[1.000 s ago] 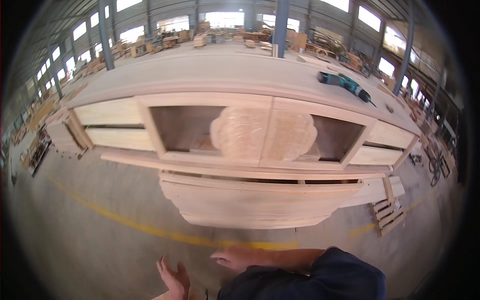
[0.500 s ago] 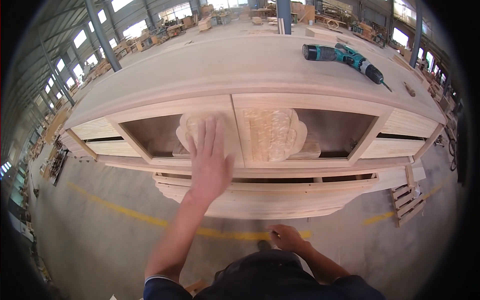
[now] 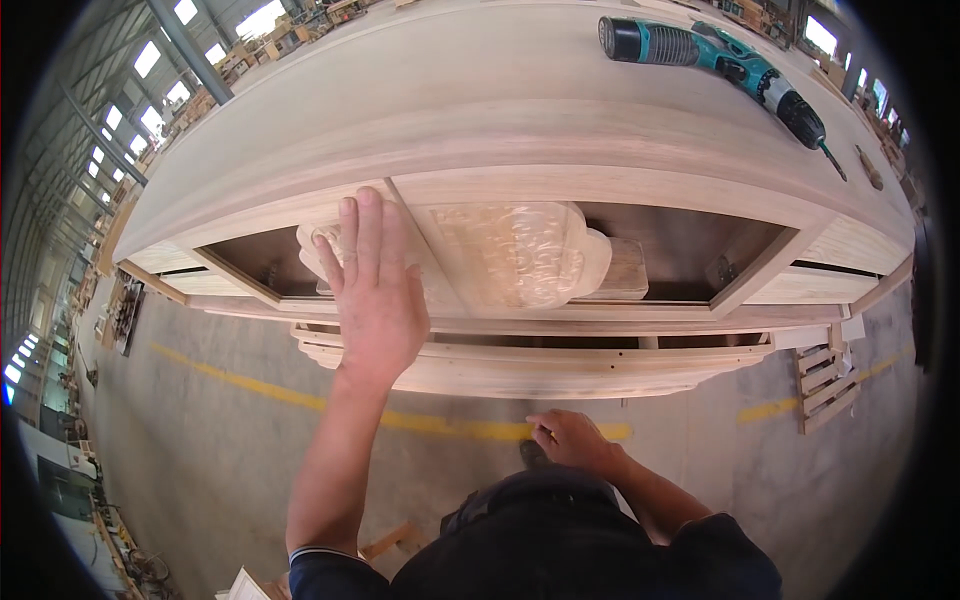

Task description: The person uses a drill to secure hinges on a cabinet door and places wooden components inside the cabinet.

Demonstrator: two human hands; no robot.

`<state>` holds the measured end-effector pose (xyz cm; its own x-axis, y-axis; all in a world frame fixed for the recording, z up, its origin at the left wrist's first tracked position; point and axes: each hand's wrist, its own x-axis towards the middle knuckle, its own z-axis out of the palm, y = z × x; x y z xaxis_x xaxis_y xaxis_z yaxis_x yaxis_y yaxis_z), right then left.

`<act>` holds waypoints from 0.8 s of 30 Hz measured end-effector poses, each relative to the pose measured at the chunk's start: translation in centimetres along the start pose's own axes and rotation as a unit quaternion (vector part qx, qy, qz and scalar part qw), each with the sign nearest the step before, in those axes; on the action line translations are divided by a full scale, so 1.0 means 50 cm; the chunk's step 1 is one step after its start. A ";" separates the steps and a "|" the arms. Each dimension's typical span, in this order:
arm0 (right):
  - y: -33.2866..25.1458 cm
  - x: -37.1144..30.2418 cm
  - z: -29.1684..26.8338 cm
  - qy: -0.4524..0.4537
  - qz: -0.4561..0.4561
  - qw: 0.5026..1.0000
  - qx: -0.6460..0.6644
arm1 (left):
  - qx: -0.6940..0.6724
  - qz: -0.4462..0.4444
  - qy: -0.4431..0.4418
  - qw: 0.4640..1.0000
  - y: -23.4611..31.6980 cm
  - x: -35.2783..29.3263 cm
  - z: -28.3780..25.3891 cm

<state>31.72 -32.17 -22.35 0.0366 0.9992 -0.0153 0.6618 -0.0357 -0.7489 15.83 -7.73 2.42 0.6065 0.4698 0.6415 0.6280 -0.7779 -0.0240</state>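
Note:
A pale, unfinished wooden cabinet (image 3: 600, 135) stands before me, with two framed doors meeting at its middle. My left hand (image 3: 380, 295) lies flat on the left door, fingers stretched out and reaching its upper rail. It partly covers that door's carved panel (image 3: 312, 250). On the right door, a carved panel (image 3: 520, 255) with a rippled surface shows fully, beside a dark opening. Low in front of my body, away from the cabinet, hangs my right hand (image 3: 578, 440). Its fingers are curled in, and whatever they may hold is hidden.
A teal and black cordless drill (image 3: 725, 65) with a bit lies on the cabinet top, near a small wooden-handled tool (image 3: 868, 168). Below the doors a long drawer front (image 3: 520, 370) juts out. A slatted pallet (image 3: 825, 385) is on the floor at right.
My view has tilted down and closer to the cabinet. My left hand has slid up the left door to its upper rail. My right hand remains low, fingers curled.

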 end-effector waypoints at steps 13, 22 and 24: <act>-0.004 0.073 -0.111 0.074 0.026 0.996 0.033 | 0.018 0.029 0.081 0.996 -0.014 0.009 0.038; 0.154 0.003 -0.230 0.545 0.172 0.808 0.142 | 0.012 0.055 0.102 0.993 -0.007 0.012 0.065; 0.187 -0.021 -0.270 0.595 0.144 0.771 0.176 | -0.002 0.052 0.101 0.994 -0.004 0.010 0.060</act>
<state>47.96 -33.79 -20.39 0.9434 0.2203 0.2481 0.2622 -0.0369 -0.9643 17.49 -6.10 0.45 0.5579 0.2942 0.7760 0.5649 -0.8196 -0.0954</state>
